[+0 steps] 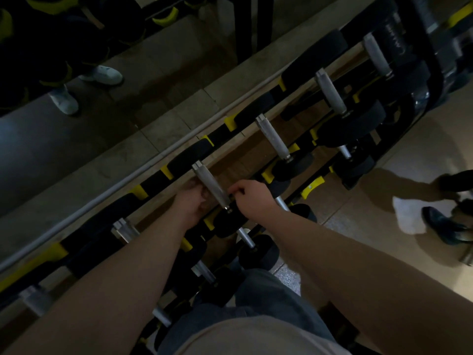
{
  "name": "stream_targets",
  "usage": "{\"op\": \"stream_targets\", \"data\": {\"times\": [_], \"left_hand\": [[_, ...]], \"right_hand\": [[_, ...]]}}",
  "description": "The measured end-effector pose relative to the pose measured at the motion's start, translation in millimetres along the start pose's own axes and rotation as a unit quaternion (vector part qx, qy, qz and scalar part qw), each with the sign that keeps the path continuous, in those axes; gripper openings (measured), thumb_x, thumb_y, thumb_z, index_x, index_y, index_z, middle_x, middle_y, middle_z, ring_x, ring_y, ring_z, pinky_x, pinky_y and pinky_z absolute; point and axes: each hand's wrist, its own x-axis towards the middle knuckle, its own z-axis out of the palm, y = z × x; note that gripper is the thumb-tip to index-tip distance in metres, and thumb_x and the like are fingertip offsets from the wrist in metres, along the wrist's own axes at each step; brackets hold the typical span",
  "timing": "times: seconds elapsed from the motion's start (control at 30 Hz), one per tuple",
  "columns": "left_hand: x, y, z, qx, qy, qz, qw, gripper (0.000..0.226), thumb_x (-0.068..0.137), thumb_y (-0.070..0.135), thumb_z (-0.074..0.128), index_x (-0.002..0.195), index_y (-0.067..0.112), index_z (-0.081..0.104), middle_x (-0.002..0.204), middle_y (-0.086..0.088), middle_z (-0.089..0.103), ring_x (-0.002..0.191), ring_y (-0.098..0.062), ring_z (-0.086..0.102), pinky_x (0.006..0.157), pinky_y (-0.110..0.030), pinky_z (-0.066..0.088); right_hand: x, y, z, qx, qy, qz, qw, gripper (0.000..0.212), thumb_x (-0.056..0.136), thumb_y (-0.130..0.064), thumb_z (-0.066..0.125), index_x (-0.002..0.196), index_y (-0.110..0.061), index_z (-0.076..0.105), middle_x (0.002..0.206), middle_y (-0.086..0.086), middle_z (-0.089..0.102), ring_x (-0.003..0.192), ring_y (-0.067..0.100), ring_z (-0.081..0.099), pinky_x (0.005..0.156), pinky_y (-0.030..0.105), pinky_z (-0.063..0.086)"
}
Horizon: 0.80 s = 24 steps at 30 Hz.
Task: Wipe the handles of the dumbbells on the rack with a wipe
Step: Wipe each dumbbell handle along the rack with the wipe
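The wipe cannot be made out in the dim light. The left hand [190, 201] meets the handle [211, 187] with its fingers hidden beneath; its grip cannot be told. The right hand [252, 198] curls at the handle's near end, hold likewise unclear. The rack [153, 184] crosses a tiled floor [166, 80]. More dumbbells [273, 137] lie to the right, and shoes [440, 224] stand beyond them.

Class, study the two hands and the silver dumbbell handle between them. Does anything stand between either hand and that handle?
Nothing visible does. The left hand sits against the left side of the handle, and the right hand curls its fingers at the near end. No wipe can be made out in this dim light.
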Motion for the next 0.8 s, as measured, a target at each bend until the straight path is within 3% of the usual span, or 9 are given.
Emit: {"op": "stream_targets", "data": {"times": [0.13, 0.23, 0.3, 0.33, 0.4, 0.47, 0.63, 0.7, 0.8], "left_hand": [[-12.1, -25.2, 6.1, 0.312, -0.101, 0.015, 0.945, 0.016, 0.1, 0.009, 0.047, 0.103, 0.013, 0.062, 0.09, -0.007, 0.057, 0.072, -0.017, 0.054, 0.063, -0.029, 0.043], [-15.2, -22.9, 5.1, 0.104, -0.08, -0.046, 0.99, 0.02, 0.098, 0.003, 0.048, 0.086, 0.011, 0.061, 0.067, -0.006, 0.052, 0.058, -0.014, 0.047, 0.056, -0.027, 0.04], [-7.7, -8.5, 1.2, -0.033, -0.017, -0.049, 0.998, 0.018, 0.097, 0.0, 0.048, 0.09, 0.006, 0.063, 0.071, -0.01, 0.06, 0.068, -0.021, 0.056, 0.065, -0.031, 0.052], [-3.5, 0.5, -1.6, -0.098, 0.016, -0.045, 0.994, 0.018, 0.099, 0.001, 0.046, 0.095, 0.005, 0.063, 0.076, -0.01, 0.06, 0.069, -0.02, 0.058, 0.062, -0.027, 0.055], [2.3, 13.2, -3.6, -0.179, 0.047, -0.022, 0.982, 0.019, 0.102, 0.007, 0.043, 0.105, 0.011, 0.062, 0.077, -0.003, 0.056, 0.056, -0.008, 0.05, 0.041, -0.016, 0.04], [4.6, 7.7, -3.6, -0.141, 0.037, -0.015, 0.989, 0.022, 0.102, 0.009, 0.043, 0.103, 0.014, 0.064, 0.071, 0.0, 0.051, 0.049, -0.006, 0.041, 0.038, -0.017, 0.028], [-17.8, -26.0, 11.8, 0.155, -0.053, -0.044, 0.986, 0.018, 0.1, 0.012, 0.048, 0.088, 0.014, 0.061, 0.074, -0.007, 0.055, 0.062, -0.016, 0.05, 0.058, -0.027, 0.041], [-17.4, -28.4, 8.6, 0.142, -0.058, -0.071, 0.986, 0.014, 0.101, 0.012, 0.05, 0.094, 0.009, 0.062, 0.073, -0.012, 0.059, 0.059, -0.016, 0.053, 0.055, -0.026, 0.041], [-3.1, -14.6, -5.5, 0.008, -0.021, -0.048, 0.999, 0.013, 0.091, 0.011, 0.058, 0.098, 0.008, 0.069, 0.098, -0.025, 0.069, 0.078, -0.023, 0.062, 0.068, -0.031, 0.05]], "right_hand": [[-0.1, -3.7, 3.1, -0.006, 0.004, -0.002, 1.0, 0.038, 0.096, -0.007, 0.041, 0.113, -0.021, 0.072, 0.111, 0.0, 0.068, 0.081, 0.01, 0.058, 0.064, 0.019, 0.044], [-0.7, -5.1, 2.7, -0.007, -0.003, 0.0, 1.0, 0.039, 0.095, -0.006, 0.04, 0.114, -0.022, 0.071, 0.112, 0.0, 0.068, 0.084, 0.012, 0.061, 0.064, 0.02, 0.046], [-1.2, -5.1, 0.3, -0.005, -0.008, 0.006, 1.0, 0.041, 0.096, -0.005, 0.038, 0.113, -0.023, 0.071, 0.11, -0.002, 0.067, 0.075, 0.008, 0.059, 0.054, 0.016, 0.042], [-1.4, -4.8, -0.6, -0.004, -0.008, 0.008, 1.0, 0.042, 0.096, -0.005, 0.037, 0.112, -0.024, 0.071, 0.109, -0.003, 0.066, 0.072, 0.006, 0.058, 0.052, 0.014, 0.04], [-1.9, -4.3, -1.2, -0.001, -0.007, 0.006, 1.0, 0.042, 0.097, -0.005, 0.036, 0.112, -0.023, 0.071, 0.107, -0.004, 0.065, 0.07, 0.003, 0.055, 0.049, 0.011, 0.038], [-2.3, -4.2, -0.2, 0.0, -0.003, 0.005, 1.0, 0.042, 0.097, -0.006, 0.036, 0.112, -0.023, 0.071, 0.105, -0.003, 0.066, 0.067, 0.003, 0.054, 0.046, 0.01, 0.036], [-1.0, -6.1, 5.5, -0.014, 0.005, 0.003, 1.0, 0.039, 0.097, -0.008, 0.041, 0.115, -0.023, 0.071, 0.115, 0.0, 0.067, 0.085, 0.012, 0.06, 0.059, 0.017, 0.042], [-1.2, -6.6, 6.0, -0.023, -0.001, 0.001, 1.0, 0.04, 0.096, -0.007, 0.041, 0.116, -0.024, 0.071, 0.118, 0.0, 0.065, 0.09, 0.013, 0.06, 0.061, 0.018, 0.043], [-3.3, -6.1, 3.4, -0.018, -0.004, 0.001, 1.0, 0.044, 0.096, -0.005, 0.037, 0.118, -0.023, 0.071, 0.118, -0.001, 0.065, 0.088, 0.01, 0.059, 0.061, 0.018, 0.045]]}}
